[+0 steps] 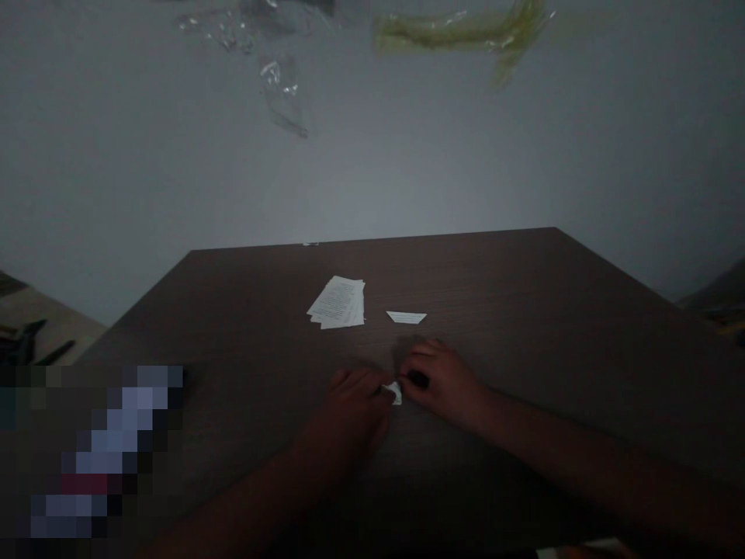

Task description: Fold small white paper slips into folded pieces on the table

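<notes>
Between my two hands, low over the table, is a small folded piece of white paper (396,394). My left hand (362,404) has its fingers closed on the paper's left side. From the other side, my right hand (438,376) pinches the paper's edge between thumb and fingertips. The fingers cover much of the paper, so its full shape is hidden. Just beyond my right hand lies a flat folded paper boat shape (406,317) with faint print on it. Farther left rests a fanned stack of printed paper sheets (339,303).
The brown wooden table (250,310) meets a pale wall (372,171) at its far edge. Yellow tape (448,32) and clear tape (282,81) stick to the wall. A pixelated, blurred-out object (116,442) is at the left. A small pale scrap (310,244) lies at the far edge.
</notes>
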`<state>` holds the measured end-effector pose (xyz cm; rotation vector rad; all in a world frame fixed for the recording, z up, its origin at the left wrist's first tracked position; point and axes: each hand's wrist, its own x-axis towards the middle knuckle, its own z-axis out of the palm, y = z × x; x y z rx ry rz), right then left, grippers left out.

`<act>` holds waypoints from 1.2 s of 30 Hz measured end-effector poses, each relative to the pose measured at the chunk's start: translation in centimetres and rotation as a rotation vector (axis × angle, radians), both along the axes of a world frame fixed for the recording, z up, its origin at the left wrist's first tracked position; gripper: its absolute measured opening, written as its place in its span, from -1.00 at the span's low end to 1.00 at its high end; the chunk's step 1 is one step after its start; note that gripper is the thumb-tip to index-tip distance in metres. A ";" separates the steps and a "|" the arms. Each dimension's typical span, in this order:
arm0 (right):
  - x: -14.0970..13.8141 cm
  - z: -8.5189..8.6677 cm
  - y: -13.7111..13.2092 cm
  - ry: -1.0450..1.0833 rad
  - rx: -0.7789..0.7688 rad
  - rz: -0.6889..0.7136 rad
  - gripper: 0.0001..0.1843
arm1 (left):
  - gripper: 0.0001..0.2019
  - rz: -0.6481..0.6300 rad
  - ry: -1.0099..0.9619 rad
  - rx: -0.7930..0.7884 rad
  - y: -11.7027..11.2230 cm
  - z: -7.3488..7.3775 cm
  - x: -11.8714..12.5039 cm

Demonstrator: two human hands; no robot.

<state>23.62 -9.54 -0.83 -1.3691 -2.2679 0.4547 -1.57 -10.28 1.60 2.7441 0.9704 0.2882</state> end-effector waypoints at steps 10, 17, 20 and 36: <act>0.1 0.2 -0.5 -0.039 0.068 0.037 -0.95 | -0.58 0.047 0.015 -0.003 -1.9 -0.1 1.1; -0.1 0.3 -1.2 -0.049 0.055 0.069 -0.97 | -0.76 0.072 -0.148 -0.077 0.2 -1.5 0.6; -0.2 0.3 -1.5 -0.054 0.038 0.071 -0.93 | -0.76 0.084 -0.190 -0.136 0.4 -1.3 0.5; 0.5 1.5 -0.9 -0.018 -0.058 0.145 -0.78 | -0.77 0.111 -0.232 -0.203 1.5 -1.4 0.0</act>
